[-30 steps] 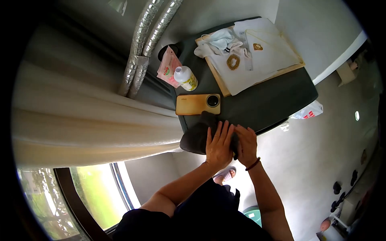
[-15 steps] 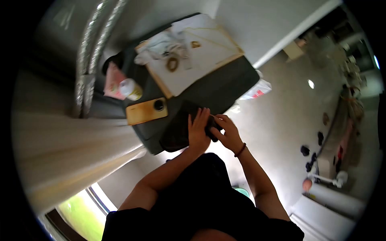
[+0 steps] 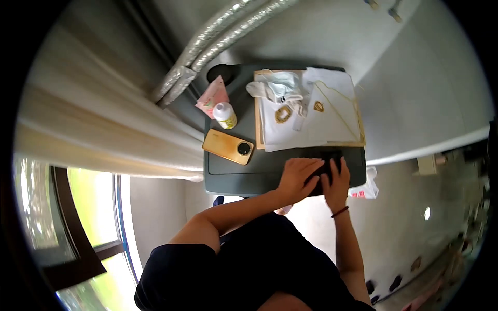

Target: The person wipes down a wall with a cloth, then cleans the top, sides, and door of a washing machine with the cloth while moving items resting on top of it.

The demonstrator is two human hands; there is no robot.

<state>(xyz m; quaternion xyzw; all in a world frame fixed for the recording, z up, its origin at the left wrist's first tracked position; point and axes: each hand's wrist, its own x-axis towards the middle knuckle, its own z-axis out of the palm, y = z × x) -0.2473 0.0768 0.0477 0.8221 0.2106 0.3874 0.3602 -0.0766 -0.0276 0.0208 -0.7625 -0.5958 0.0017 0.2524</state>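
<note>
A dark cloth-like item (image 3: 324, 168) lies bunched at the front right of the dark grey table (image 3: 241, 181), and its full shape is hard to make out against the dark surface. From its left side, my left hand (image 3: 300, 179) holds it between thumb and fingers. My right hand (image 3: 337, 181), with a dark red bracelet at the wrist, grips its right side with bent fingers. The two hands are close together but apart. A gold phone (image 3: 224, 145) lies to their left, camera side up. Behind them is a wooden board (image 3: 258, 124) covered with white sheets (image 3: 290, 137).
A white bottle (image 3: 225, 115), a pink pouch (image 3: 212, 97) and a round black object (image 3: 220, 74) stand at the back left. On the sheets are a face mask (image 3: 282, 83) and brown rings. Curtains (image 3: 104, 124) hang left; a plastic bag (image 3: 367, 185) is beyond the right edge.
Both hands and the dark item have moved from beside the phone to the table's front right. The dark item looks more bunched up. The camera view has turned and shifted.
</note>
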